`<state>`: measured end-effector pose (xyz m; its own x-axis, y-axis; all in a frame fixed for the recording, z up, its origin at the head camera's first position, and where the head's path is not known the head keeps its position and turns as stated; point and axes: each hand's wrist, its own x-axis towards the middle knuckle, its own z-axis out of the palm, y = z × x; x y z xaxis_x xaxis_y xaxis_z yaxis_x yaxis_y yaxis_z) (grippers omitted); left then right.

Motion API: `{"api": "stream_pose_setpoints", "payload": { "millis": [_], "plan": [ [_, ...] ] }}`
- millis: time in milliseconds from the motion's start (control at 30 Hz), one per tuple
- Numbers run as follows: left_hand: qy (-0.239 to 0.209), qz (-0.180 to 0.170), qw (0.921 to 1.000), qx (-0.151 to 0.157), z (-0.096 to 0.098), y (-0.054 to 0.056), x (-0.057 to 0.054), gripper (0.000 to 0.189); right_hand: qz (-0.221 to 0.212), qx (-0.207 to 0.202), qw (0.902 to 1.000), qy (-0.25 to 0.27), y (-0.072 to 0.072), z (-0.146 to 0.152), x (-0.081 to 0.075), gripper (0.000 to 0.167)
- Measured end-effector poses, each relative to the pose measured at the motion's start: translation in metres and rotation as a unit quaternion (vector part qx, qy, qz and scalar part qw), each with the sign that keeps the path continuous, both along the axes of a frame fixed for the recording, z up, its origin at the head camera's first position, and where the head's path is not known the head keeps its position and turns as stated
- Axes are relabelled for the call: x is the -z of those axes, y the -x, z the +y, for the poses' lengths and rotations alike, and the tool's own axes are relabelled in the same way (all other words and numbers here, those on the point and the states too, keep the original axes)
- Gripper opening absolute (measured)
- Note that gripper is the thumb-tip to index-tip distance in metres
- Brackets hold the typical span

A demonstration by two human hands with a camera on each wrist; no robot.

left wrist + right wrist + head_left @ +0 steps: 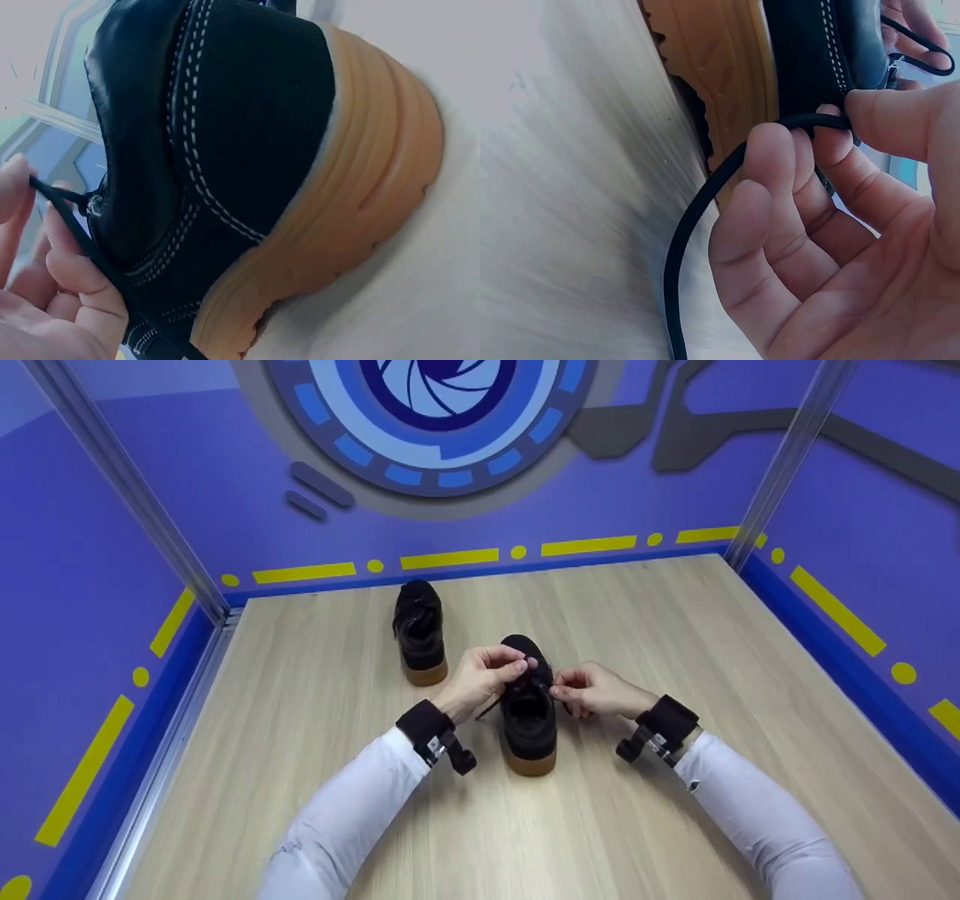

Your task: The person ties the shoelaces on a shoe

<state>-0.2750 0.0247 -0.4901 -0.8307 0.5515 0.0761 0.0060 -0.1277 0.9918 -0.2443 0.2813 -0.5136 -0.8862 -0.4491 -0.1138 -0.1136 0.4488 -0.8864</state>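
A black shoe (527, 735) with a tan sole stands on the table, its toe pointing away. Over its tongue, my left hand (481, 679) pinches a black shoelace (71, 217) between thumb and forefinger; the lace runs from an eyelet and trails down past the fingers. On the shoe's right side, my right hand (592, 690) pinches another stretch of black lace (676, 277) between thumb and fingertip, and its free length curves down toward the table. In the right wrist view a small loop of lace (941, 64) shows by the left hand's fingers.
The second black shoe (420, 630) stands farther back to the left on the wooden table (637, 825). Blue panels (450, 532) with yellow marks rise behind and on both sides. Each wrist wears a black strap with a small camera.
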Motion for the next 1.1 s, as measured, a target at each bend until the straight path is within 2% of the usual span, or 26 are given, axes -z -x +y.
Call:
{"api": "stream_pose_setpoints", "payload": {
  "millis": [267,500,667,767,1000,1100],
  "plan": [
    [0.011,-0.001,0.9995,-0.029,0.006,0.004,-0.001,0.005,0.0,-0.007,1.0,-0.002,0.002,0.001,0.0,0.032],
    [0.012,0.0,0.9992,-0.039,0.009,0.004,-0.003,0.005,-0.008,-0.012,0.9999,-0.002,0.001,0.005,-0.004,0.028],
    [0.003,-0.006,0.9993,-0.036,0.01,0.004,-0.003,0.025,-0.02,-0.031,0.9993,0.009,0.0,0.009,-0.007,0.029],
    [0.007,-0.003,0.9993,-0.037,0.01,0.003,-0.003,0.03,-0.028,-0.036,0.9987,0.024,-0.001,0.012,-0.009,0.03],
    [0.021,0.006,0.9987,-0.046,0.009,0.002,-0.002,0.019,-0.047,-0.054,0.9958,0.057,-0.002,0.017,-0.013,0.038],
    [0.024,0.002,0.9984,-0.051,0.009,0.001,0.0,0.016,-0.057,-0.07,0.9922,0.086,-0.003,0.02,-0.015,0.039]
  ]
}}
